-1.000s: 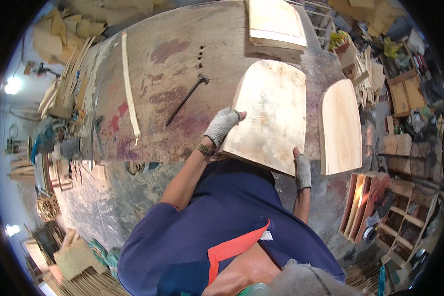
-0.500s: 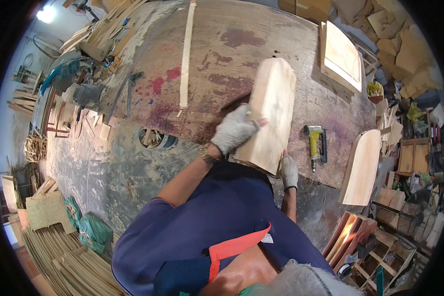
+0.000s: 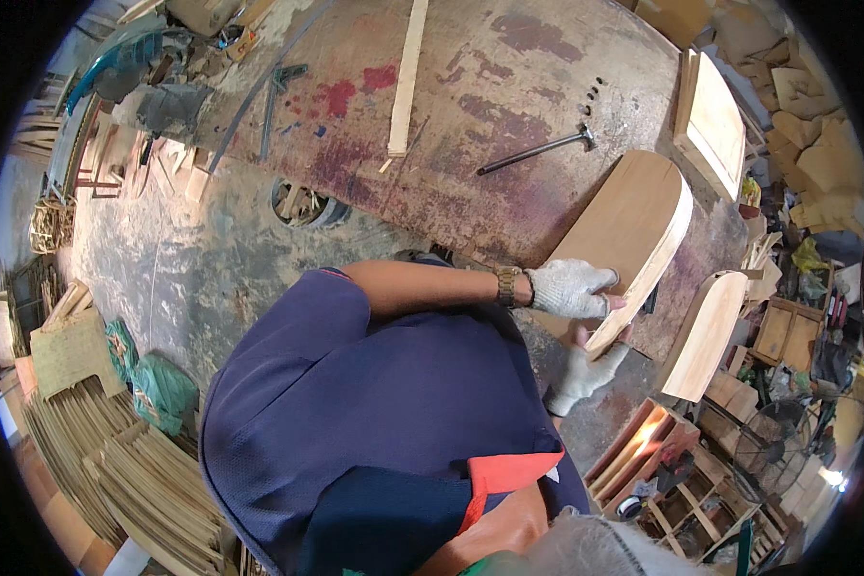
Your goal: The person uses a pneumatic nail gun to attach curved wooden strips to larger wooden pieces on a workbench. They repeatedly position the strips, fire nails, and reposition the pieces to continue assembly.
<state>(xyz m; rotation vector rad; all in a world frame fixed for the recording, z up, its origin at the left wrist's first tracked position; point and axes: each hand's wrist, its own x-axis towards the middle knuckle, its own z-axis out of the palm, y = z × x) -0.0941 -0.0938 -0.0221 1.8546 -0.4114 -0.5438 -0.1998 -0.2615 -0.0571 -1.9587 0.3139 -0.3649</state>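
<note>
A thick wooden board with a rounded end (image 3: 626, 206) is tilted over the right part of the table, its pale edge turned to the right. My left hand (image 3: 571, 288), in a pale knit glove with bare fingertips showing, grips its long edge near the lower end. Just below, my right hand (image 3: 588, 370), gloved too, is closed round the lower end of the same board. A similar board with a rounded end (image 3: 706, 336) stands apart to the right. Beyond the held board lies a hammer (image 3: 538, 152) with a metal head. The yellow nail gun is mostly hidden behind the board.
Light panels (image 3: 715, 125) are stacked at the table's far right. A long wood strip (image 3: 408, 82) lies across the tabletop. A round bin of offcuts (image 3: 305, 204) is left of centre. Bundled slats (image 3: 154, 480) fill the lower left; a wooden crate (image 3: 691, 514) stands lower right.
The board has swung right and turned over to show its flat brown face. Both hands moved right with it. The hammer is now uncovered and the nail gun mostly covered.
</note>
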